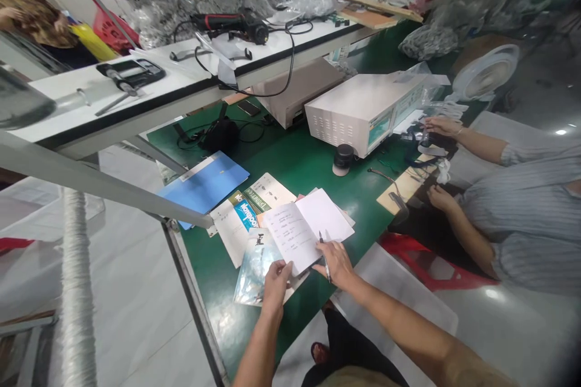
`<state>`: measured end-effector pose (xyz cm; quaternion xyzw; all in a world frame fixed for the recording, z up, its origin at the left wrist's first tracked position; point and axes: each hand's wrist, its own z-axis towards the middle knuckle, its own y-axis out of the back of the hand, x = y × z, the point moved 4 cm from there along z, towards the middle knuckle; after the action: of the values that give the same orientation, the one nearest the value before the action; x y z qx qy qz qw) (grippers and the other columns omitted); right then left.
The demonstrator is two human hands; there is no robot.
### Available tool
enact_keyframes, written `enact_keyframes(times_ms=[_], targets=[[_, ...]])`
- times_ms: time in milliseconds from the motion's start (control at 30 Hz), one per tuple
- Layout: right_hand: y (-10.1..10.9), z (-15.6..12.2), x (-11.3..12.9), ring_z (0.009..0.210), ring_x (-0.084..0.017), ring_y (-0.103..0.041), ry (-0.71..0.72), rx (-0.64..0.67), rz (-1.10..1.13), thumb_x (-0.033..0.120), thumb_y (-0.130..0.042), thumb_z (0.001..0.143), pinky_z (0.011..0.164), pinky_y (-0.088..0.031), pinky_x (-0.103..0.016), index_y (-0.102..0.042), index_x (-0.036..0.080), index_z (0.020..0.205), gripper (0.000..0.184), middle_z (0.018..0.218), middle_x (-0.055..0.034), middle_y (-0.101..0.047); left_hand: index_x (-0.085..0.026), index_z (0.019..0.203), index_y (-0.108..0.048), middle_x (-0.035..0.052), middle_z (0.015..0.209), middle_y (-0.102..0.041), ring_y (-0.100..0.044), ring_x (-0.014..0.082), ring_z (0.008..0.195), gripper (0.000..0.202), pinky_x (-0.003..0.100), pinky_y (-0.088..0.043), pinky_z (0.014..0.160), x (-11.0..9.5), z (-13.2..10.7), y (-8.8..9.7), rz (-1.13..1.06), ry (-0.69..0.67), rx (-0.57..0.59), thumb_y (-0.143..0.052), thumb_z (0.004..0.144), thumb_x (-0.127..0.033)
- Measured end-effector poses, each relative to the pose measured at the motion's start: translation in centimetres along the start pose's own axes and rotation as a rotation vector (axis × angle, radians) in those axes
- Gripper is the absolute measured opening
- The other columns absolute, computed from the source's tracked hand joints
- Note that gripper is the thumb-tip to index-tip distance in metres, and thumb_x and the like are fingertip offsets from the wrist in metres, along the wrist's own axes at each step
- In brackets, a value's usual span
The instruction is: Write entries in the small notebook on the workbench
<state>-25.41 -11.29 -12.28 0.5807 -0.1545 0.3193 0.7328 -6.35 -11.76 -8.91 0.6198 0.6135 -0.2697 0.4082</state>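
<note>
An open white notebook [308, 226] with handwritten lines lies on the green table [299, 163]. My left hand [275, 281] pinches its near left corner. My right hand [336, 261] rests on the notebook's lower edge with a dark pen [324, 251] held between the fingers, tip pointing up the page. Under the notebook lie other booklets and a glossy plastic sleeve [254, 269].
A blue folder [206, 184] and printed papers lie to the left. A white instrument box [363, 109] and a black round object [344, 157] stand farther back. A person in a striped shirt [521, 205] works at the right. A raised white shelf [149, 90] holds tools and cables.
</note>
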Motion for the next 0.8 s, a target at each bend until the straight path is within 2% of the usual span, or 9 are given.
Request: enact_keyframes(times_ms=[67, 167, 233, 267, 367, 500, 633, 700, 800], targets=[[0.0, 0.2, -0.3, 0.102, -0.031, -0.056, -0.037, -0.062, 0.191, 0.026, -0.070, 0.071, 0.088, -0.045, -0.049, -0.051, 0.017, 0.116, 0.049, 0.113, -0.0136, -0.060, -0.019, 0.085, -0.056, 0.0042, 0.087, -0.064, -0.060, 0.0180, 0.083, 0.039, 0.026, -0.048, 0.065, -1.9, -0.9, -1.4, -0.044, -0.093, 0.075, -0.064, 0.065, -0.051], [0.1, 0.3, -1.3, 0.097, -0.025, -0.061, -0.167, -0.200, 0.448, 0.030, -0.061, 0.079, 0.084, -0.051, -0.041, -0.046, 0.020, 0.121, 0.046, 0.109, -0.0100, -0.062, -0.020, 0.097, -0.058, 0.0089, 0.114, -0.060, -0.053, 0.0230, 0.109, 0.037, 0.029, -0.047, 0.080, -4.4, -2.5, -4.4, -0.045, -0.300, 0.291, -0.063, 0.071, -0.046], [0.3, 0.2, -2.1, 0.091, -0.021, -0.063, -0.260, -0.312, 0.519, 0.032, -0.052, 0.085, 0.080, -0.054, -0.037, -0.041, 0.020, 0.124, 0.042, 0.104, -0.0083, -0.063, -0.021, 0.108, -0.057, 0.0098, 0.119, -0.057, -0.050, 0.0237, 0.114, 0.037, 0.030, -0.046, 0.082, -4.9, -3.3, -6.1, 0.025, -0.391, 0.413, -0.059, 0.077, -0.041], [0.5, 0.1, -2.5, 0.090, -0.021, -0.063, -0.298, -0.365, 0.543, 0.033, -0.049, 0.087, 0.080, -0.054, -0.036, -0.041, 0.020, 0.123, 0.039, 0.104, -0.0083, -0.063, -0.022, 0.112, -0.055, 0.0101, 0.118, -0.057, -0.050, 0.0234, 0.112, 0.037, 0.030, -0.046, 0.081, -4.6, -3.3, -6.7, 0.071, -0.402, 0.434, -0.057, 0.079, -0.039], [1.0, 0.0, -3.4, 0.092, -0.022, -0.062, -0.395, -0.488, 0.596, 0.038, -0.054, 0.084, 0.082, -0.054, -0.036, -0.046, 0.020, 0.113, 0.034, 0.104, -0.0094, -0.064, -0.019, 0.115, -0.053, 0.0108, 0.116, -0.058, -0.053, 0.0223, 0.106, 0.036, 0.033, -0.046, 0.082, -2.8, -1.9, -7.4, 0.191, -0.406, 0.403, -0.052, 0.081, -0.033], [1.5, 0.2, -3.6, 0.099, -0.023, -0.061, -0.439, -0.494, 0.589, 0.038, -0.054, 0.085, 0.088, -0.052, -0.037, -0.047, 0.019, 0.113, 0.035, 0.107, -0.0118, -0.063, -0.011, 0.120, -0.050, 0.0147, 0.116, -0.057, -0.055, 0.0222, 0.101, 0.043, 0.035, -0.043, 0.091, -1.2, 1.5, -7.5, 0.316, -0.427, 0.314, -0.048, 0.082, -0.030], [1.6, 0.5, -3.4, 0.109, -0.024, -0.057, -0.443, -0.479, 0.600, 0.038, -0.050, 0.088, 0.093, -0.050, -0.039, -0.040, 0.018, 0.126, 0.045, 0.118, -0.0136, -0.058, -0.006, 0.132, -0.042, 0.0175, 0.119, -0.056, -0.053, 0.0242, 0.108, 0.054, 0.034, -0.039, 0.097, -2.9, 4.6, -8.2, 0.492, -0.452, 0.273, -0.043, 0.083, -0.029], [1.6, 0.5, -3.3, 0.110, -0.024, -0.056, -0.449, -0.468, 0.606, 0.038, -0.048, 0.089, 0.090, -0.052, -0.038, -0.035, 0.018, 0.132, 0.049, 0.121, -0.0141, -0.056, -0.007, 0.135, -0.040, 0.0173, 0.121, -0.056, -0.052, 0.0246, 0.111, 0.056, 0.034, -0.036, 0.100, -4.2, 6.0, -8.7, 0.557, -0.446, 0.252, -0.044, 0.083, -0.027], [1.7, 0.6, -3.3, 0.105, -0.024, -0.059, -0.436, -0.457, 0.585, 0.039, -0.047, 0.090, 0.083, -0.056, -0.035, -0.033, 0.019, 0.135, 0.052, 0.115, -0.0129, -0.060, -0.011, 0.138, -0.038, 0.0167, 0.129, -0.052, -0.049, 0.0265, 0.118, 0.059, 0.035, -0.032, 0.104, -5.6, 8.1, -9.5, 0.592, -0.401, 0.221, -0.047, 0.081, -0.025]])
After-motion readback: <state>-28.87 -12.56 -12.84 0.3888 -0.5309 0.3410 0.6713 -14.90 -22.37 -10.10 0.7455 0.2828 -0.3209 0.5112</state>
